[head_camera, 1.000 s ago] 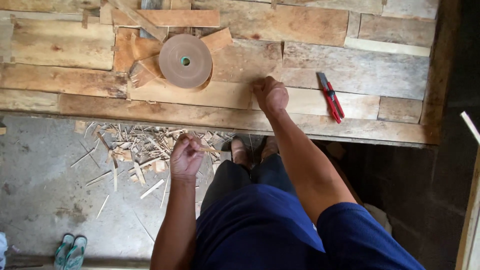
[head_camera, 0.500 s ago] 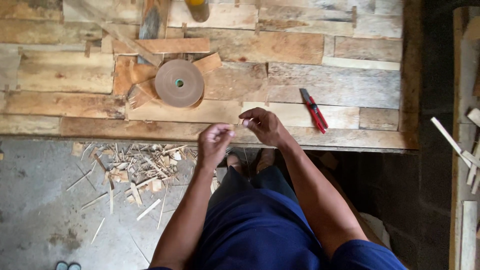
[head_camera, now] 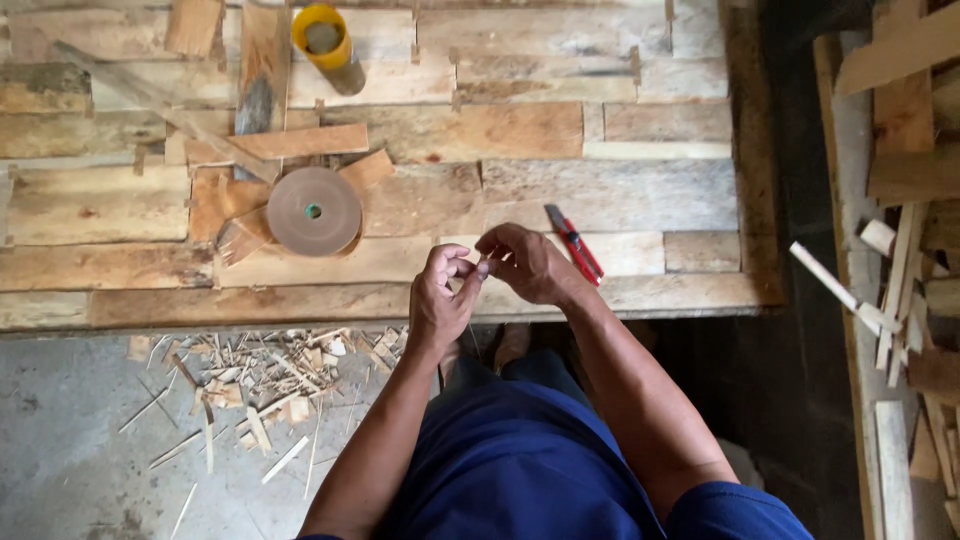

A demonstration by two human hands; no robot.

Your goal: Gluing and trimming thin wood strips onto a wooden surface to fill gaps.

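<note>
My left hand (head_camera: pixel 441 296) and my right hand (head_camera: pixel 527 263) meet over the near edge of a rough plank workbench (head_camera: pixel 480 130). Both pinch a thin pale sliver of wood (head_camera: pixel 483 266) between their fingertips; the sliver is very small and hard to make out. A brown disc-shaped roll (head_camera: pixel 314 211) lies flat on the bench to the left of my hands. A red-handled cutter (head_camera: pixel 573 241) rests on the planks just right of my right hand.
A yellow cylinder (head_camera: pixel 326 41) stands at the bench's far side. Wood scraps (head_camera: pixel 240 190) lie around the roll. Shavings and splinters (head_camera: pixel 260 385) litter the concrete floor below left. Stacked wooden offcuts (head_camera: pixel 905 250) fill the right side.
My right hand has left the bench edge and my left hand has risen from the floor shavings; they came together over the bench's near edge. The view shifted so the bench looks lower.
</note>
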